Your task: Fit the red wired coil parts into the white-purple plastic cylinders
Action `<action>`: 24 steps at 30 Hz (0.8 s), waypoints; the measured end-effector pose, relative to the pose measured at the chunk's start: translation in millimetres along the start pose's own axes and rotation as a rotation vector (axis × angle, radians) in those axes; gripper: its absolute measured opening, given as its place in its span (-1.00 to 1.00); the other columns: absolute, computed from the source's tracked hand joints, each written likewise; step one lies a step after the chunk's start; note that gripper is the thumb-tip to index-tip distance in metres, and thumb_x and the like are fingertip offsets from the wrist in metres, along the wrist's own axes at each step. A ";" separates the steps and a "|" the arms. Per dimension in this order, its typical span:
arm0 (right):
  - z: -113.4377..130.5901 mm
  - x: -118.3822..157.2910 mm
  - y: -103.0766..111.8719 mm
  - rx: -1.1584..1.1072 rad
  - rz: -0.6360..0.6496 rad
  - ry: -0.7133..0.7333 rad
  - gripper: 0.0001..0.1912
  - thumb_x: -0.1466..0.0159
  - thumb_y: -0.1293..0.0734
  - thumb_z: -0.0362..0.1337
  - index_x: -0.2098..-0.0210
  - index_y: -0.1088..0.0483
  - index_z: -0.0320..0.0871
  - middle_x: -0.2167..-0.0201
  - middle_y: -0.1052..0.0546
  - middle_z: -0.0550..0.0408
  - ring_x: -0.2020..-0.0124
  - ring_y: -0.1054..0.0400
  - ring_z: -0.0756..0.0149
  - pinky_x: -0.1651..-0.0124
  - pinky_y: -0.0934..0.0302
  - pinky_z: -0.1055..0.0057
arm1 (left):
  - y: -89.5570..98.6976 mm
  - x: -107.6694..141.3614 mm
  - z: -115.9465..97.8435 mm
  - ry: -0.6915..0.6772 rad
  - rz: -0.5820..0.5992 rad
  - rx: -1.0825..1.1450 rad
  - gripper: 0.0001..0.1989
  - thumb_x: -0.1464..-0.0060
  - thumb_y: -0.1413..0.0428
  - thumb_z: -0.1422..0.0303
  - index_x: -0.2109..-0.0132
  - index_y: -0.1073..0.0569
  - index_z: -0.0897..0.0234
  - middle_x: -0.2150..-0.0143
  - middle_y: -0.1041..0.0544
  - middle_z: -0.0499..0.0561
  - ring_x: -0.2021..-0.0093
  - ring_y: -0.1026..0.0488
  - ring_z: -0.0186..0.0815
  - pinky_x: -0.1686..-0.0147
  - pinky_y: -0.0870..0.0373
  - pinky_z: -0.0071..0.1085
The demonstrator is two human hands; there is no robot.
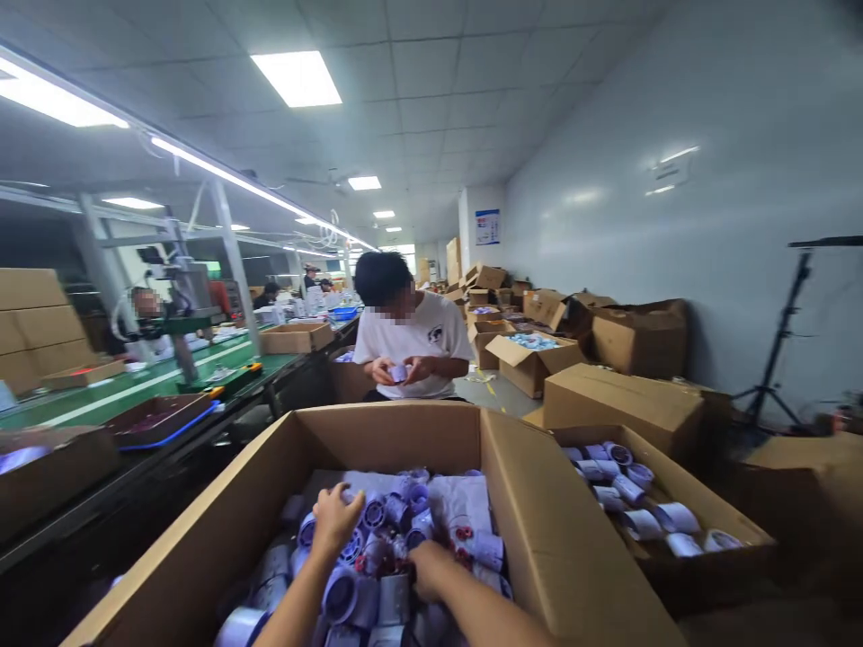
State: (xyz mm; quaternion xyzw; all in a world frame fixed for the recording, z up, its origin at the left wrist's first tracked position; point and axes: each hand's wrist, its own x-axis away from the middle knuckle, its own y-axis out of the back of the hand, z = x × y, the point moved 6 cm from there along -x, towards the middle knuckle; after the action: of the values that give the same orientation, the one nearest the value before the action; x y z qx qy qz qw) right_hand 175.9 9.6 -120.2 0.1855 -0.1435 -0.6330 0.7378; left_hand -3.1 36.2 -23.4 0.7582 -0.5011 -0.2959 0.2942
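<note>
Factory floor: both hands (335, 518) (426, 568) in parts-filled carton (553, 539).

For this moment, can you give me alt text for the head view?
Both hands, left hand and right hand, reach into a large open cardboard box heaped with small pale cylindrical parts. Opposite, a co-worker in a white T-shirt handles one such part beside more boxes.
</note>
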 end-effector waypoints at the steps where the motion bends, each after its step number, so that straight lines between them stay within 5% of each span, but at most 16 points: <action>1: -0.7 -1.5 0.3 0.029 0.012 -0.009 -0.64 0.38 -0.33 -0.54 0.93 -0.04 -0.10 0.87 -0.20 0.23 0.57 -0.33 0.22 0.43 -0.16 0.36 | 0.2 0.9 1.4 0.044 -0.001 0.052 -0.65 0.14 -0.04 0.25 0.18 -0.46 0.32 0.08 -0.44 0.24 -0.06 -0.35 0.05 0.02 -0.26 -0.19; 7: 12.7 -17.3 15.0 0.161 0.061 -0.058 -0.71 0.31 -0.30 -0.62 0.86 -0.18 -0.14 0.76 -0.34 0.19 0.48 -0.34 0.22 0.34 -0.15 0.35 | -16.0 2.5 3.0 0.073 0.146 0.336 -0.53 0.14 -0.12 0.18 0.08 -0.41 0.35 0.25 -0.50 0.11 0.20 -0.47 -0.17 0.32 -0.36 -0.39; 12: 45.8 -31.2 50.2 0.084 -0.085 0.048 -0.80 0.09 -0.29 -0.50 0.53 -0.47 -0.13 0.45 -0.54 0.08 0.29 -0.38 0.23 0.17 -0.15 0.37 | -24.5 3.1 -7.3 0.026 0.265 0.480 -0.54 0.12 -0.08 0.02 0.25 -0.48 0.34 0.52 -0.45 -0.03 0.51 -0.39 -0.30 0.52 -0.27 -0.45; 15: 57.8 -35.0 71.9 -0.010 -0.155 0.104 -0.82 -0.01 -0.29 -0.39 0.39 -0.50 -0.15 0.36 -0.56 0.02 0.24 -0.38 0.21 0.12 -0.16 0.34 | -21.6 4.0 -17.8 -0.079 0.301 0.527 -0.60 0.23 -0.18 0.09 0.30 -0.52 0.32 0.46 -0.49 -0.01 0.41 -0.42 -0.26 0.42 -0.31 -0.44; 19: 62.4 -35.2 83.4 -0.161 -0.160 0.129 -0.72 -0.09 -0.28 -0.15 0.33 -0.49 -0.21 0.44 -0.54 0.03 0.41 -0.38 0.26 0.29 -0.24 0.34 | -25.2 13.3 -32.9 -0.271 0.359 0.468 -0.56 0.27 -0.23 0.19 0.16 -0.55 0.24 0.25 -0.54 0.01 0.22 -0.42 -0.22 0.20 -0.32 -0.42; 22: 67.7 -31.6 78.9 -0.335 -0.075 0.124 -0.58 0.00 -0.35 0.04 0.36 -0.47 -0.21 0.52 -0.51 0.08 0.51 -0.36 0.33 0.40 -0.25 0.37 | -34.1 21.0 -39.9 -0.347 0.422 0.420 -0.48 0.20 -0.21 0.15 0.02 -0.49 0.20 0.23 -0.53 -0.01 0.23 -0.40 -0.24 0.19 -0.30 -0.42; 24: 72.5 -27.8 75.9 -0.518 0.000 0.094 -0.50 0.15 -0.44 0.09 0.41 -0.44 -0.20 0.55 -0.50 0.12 0.53 -0.36 0.35 0.42 -0.25 0.39 | -35.2 23.4 -44.8 -0.421 0.420 0.395 -0.59 0.11 -0.14 0.10 0.13 -0.55 0.22 0.28 -0.52 0.01 0.24 -0.38 -0.24 0.17 -0.28 -0.42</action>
State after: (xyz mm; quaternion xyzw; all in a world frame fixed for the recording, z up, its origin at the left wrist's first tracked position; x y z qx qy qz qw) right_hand 205.9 40.2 -20.4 0.0195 0.0575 -0.6394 0.7665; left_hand 58.4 32.5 -23.9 0.6031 -0.7433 -0.2762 0.0867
